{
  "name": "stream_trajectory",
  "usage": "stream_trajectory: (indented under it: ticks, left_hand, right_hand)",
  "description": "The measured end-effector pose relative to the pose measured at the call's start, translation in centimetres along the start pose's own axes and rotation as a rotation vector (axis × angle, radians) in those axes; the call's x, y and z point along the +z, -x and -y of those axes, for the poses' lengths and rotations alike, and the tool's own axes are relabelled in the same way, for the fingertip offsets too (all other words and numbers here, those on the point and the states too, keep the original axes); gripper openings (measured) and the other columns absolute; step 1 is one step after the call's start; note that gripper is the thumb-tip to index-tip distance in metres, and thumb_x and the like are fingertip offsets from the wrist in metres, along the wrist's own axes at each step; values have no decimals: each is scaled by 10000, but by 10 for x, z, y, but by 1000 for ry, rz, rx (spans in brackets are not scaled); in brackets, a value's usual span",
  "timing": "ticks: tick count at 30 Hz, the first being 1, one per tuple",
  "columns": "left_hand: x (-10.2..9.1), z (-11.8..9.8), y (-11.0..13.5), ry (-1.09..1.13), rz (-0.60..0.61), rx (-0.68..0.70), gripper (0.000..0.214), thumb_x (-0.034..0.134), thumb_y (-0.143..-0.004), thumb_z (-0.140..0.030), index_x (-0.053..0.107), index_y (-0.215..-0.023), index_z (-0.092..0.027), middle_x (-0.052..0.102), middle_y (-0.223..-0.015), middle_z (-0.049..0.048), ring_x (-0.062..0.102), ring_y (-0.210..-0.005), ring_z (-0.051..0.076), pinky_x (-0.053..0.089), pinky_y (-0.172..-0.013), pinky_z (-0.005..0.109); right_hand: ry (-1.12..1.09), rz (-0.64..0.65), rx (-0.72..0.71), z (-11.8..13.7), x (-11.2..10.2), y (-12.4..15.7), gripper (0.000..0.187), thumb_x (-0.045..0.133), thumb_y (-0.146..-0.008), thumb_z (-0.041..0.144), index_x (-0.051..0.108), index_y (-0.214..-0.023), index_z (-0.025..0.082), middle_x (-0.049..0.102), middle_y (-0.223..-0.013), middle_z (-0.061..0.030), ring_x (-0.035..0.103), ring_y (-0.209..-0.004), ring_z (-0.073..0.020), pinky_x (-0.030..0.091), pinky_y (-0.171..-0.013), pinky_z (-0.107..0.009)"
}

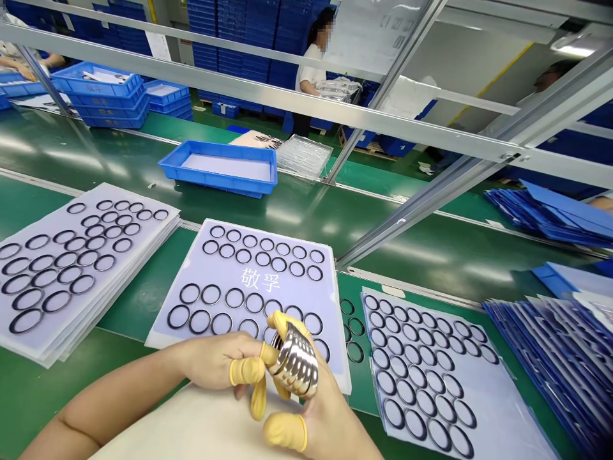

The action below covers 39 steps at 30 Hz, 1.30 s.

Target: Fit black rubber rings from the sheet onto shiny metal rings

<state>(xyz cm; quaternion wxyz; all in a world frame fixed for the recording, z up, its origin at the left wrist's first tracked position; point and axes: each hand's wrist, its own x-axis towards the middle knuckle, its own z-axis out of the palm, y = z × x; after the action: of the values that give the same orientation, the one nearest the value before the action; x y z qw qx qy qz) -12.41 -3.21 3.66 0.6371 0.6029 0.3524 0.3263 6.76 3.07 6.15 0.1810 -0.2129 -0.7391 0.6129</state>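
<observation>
A row of shiny metal rings (297,365) sits in my right hand (330,409), which is closed around them with its thumb held out to the side. My left hand (223,361) reaches in from the left, its fingers bent together against the leftmost ring of the row. Yellow finger cots cover the fingertips of both hands. Just beyond them lies a white sheet (191,271) bearing rows of dark-edged rings (234,298), with a gap between the upper and lower rows. My hands hide part of the lowest row.
A stack of sheets with rings (103,259) lies at left, another ring-covered sheet (498,396) at right. Several loose rings (355,352) rest between sheets. Behind are a blue tray (218,185) and a metal frame (412,207). Blue-edged sheets (541,358) lean far right. People work beyond.
</observation>
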Motion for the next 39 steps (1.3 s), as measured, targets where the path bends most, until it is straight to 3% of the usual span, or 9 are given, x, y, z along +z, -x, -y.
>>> stream_trajectory:
  ticks: [4,8,12,15,18,25,30,39]
  left_hand:
    - [2,2,-2,84,-14,8,777,284,-806,-758,650,-1023,-109,687,-720,109,563,-504,136,476,-539,243]
    - [7,3,-9,307,-121,4,671,376,-829,-706,680,-859,-109,699,-751,118,618,-605,164,509,-622,273]
    - [9,2,-17,492,-281,-79,458,598,-805,-555,698,-700,-120,694,-699,69,631,-671,163,518,-698,281]
    - [11,-1,-18,600,-303,-158,310,712,-739,-426,719,-662,-126,698,-672,52,631,-636,145,512,-635,239]
    - [12,-5,-17,663,-275,-194,257,709,-728,-379,745,-688,-127,714,-679,71,643,-616,146,511,-594,220]
    - [14,-5,-14,736,-298,-232,264,732,-696,-383,762,-698,-120,722,-672,96,653,-645,143,509,-595,188]
    - [14,-2,-14,754,-299,-226,271,738,-693,-386,764,-700,-116,718,-663,98,650,-631,142,512,-600,194]
    - [13,-4,-17,799,-327,-264,186,785,-608,-301,728,-591,-125,681,-577,49,635,-589,130,502,-587,193]
  right_hand:
    - [-94,-19,-14,-9,3,2,755,643,-657,699,552,-1276,276,523,-1221,-131,499,-1148,-317,445,-942,-464]
    - [-82,20,-23,-18,6,0,884,642,-678,681,362,-1417,285,568,-1078,-114,568,-984,-288,509,-824,-436]
    - [100,-74,-81,-15,8,-5,798,653,-680,666,450,-1357,296,444,-1260,-131,459,-1166,-336,408,-973,-496]
    - [161,-39,-149,-10,7,-7,621,593,-734,667,587,-1232,296,487,-1221,-113,366,-1258,-353,332,-1041,-519]
    - [129,32,-139,-8,6,-8,563,516,-775,686,646,-1154,291,511,-1236,-109,374,-1255,-348,334,-1045,-525]
    - [0,-38,-49,-14,9,-9,677,611,-714,674,579,-1236,245,516,-1256,-129,430,-1213,-341,397,-1004,-499]
    - [-32,-31,-11,-15,9,-8,712,571,-717,711,575,-1240,227,503,-1276,-139,459,-1188,-334,426,-975,-482]
    - [27,6,-62,-12,8,-12,606,518,-759,707,654,-1130,247,495,-1268,-122,398,-1222,-330,362,-1027,-494]
